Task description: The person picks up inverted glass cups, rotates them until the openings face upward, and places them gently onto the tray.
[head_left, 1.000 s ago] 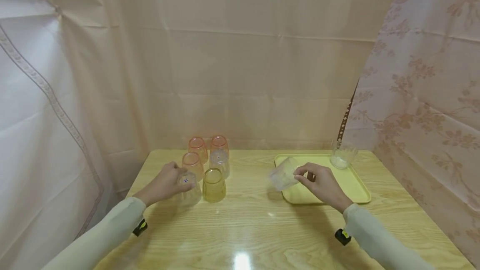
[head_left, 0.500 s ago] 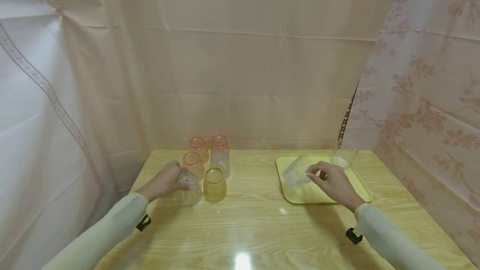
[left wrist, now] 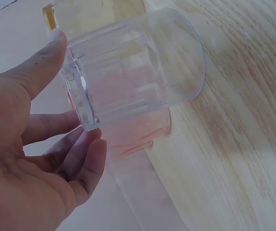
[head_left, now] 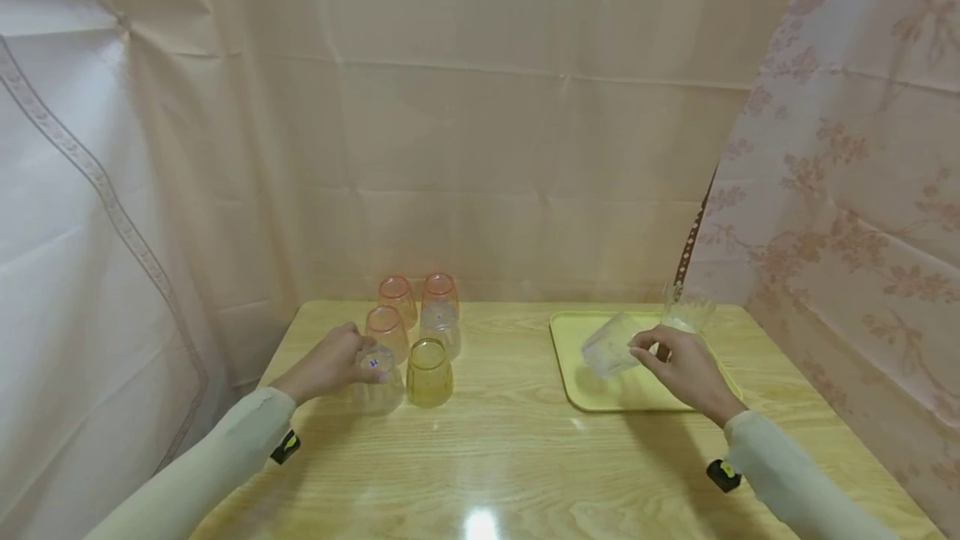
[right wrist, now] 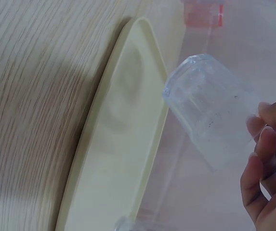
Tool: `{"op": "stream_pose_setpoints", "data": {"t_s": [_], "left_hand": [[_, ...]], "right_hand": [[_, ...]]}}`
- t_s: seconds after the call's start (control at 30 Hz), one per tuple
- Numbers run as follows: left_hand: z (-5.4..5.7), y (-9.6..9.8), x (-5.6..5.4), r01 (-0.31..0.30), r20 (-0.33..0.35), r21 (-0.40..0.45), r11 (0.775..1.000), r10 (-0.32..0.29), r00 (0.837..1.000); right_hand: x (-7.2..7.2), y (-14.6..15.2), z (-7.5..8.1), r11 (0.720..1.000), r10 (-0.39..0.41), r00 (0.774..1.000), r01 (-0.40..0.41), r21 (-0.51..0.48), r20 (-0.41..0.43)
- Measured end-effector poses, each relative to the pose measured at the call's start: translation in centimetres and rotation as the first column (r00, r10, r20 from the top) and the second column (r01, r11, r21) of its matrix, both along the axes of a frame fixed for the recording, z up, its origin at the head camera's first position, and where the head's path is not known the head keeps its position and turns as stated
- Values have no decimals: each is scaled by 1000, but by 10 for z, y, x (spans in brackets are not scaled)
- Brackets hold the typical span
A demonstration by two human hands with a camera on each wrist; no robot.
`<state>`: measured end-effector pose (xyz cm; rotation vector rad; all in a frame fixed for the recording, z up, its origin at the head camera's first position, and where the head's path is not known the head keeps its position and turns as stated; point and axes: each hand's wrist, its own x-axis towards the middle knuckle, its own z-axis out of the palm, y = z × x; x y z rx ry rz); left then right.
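Right hand (head_left: 684, 363): you pinch a tilted, clear faceted tumbler (head_left: 611, 347) above the yellow rectangular tray (head_left: 588, 394).
Left hand (head_left: 330, 363): you grip an upside-down clear tumbler (head_left: 379, 388), well left of the tray.

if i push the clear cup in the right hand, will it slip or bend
The clear cup may swivel or slip, since the right hand pinches it only at its rim. It probably won't bend: its walls look straight and even.
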<state>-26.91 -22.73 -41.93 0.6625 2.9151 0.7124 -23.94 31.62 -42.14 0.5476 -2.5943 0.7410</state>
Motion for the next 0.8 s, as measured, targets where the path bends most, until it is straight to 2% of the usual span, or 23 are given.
{"op": "stream_pose_setpoints", "data": {"t_s": [0.2, 0.37, 0.67, 0.8], "left_hand": [[0, 2, 2, -2, 8, 19, 1000, 2, 1000], [-3, 4, 2, 2, -13, 12, 1000, -2, 1000], [-2, 3, 2, 6, -55, -23, 1000, -7, 998], [-3, 2, 1, -1, -47, -25, 1000, 0, 999]], "right_hand": [[4, 12, 1, 999, -35, 999, 35, 39, -9], [8, 22, 4, 994, -68, 997, 70, 81, -29], [6, 35, 6, 980, -91, 993, 103, 171, -79], [5, 42, 5, 971, -99, 990, 119, 206, -105]]}}
